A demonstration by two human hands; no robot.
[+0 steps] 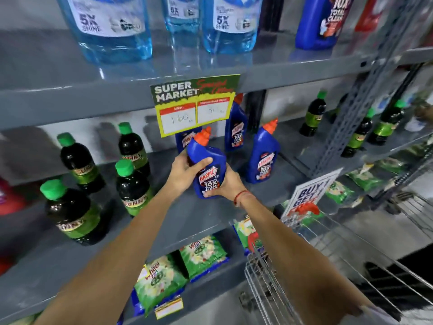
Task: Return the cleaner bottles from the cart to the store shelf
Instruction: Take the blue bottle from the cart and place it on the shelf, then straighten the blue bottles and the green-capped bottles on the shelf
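A blue Harpic cleaner bottle (207, 165) with an orange-red cap is held in both hands just above the grey middle shelf (201, 214). My left hand (185, 171) wraps its left side, thumb across the front. Cupped under the base and right side is my right hand (228, 184), a red thread at its wrist. Three more blue Harpic bottles stand on the shelf behind: one (264, 153) to the right, one (236, 123) further back, one (185, 139) partly hidden by the price sign. The wire cart (328, 254) is at the lower right.
Dark bottles with green caps (131, 184) stand left on the same shelf, more (314, 113) to the right. A yellow price sign (195, 104) hangs from the upper shelf, which holds pale blue bottles (110, 29). Green detergent packets (201, 256) lie below. A perforated upright post (358, 109) stands right.
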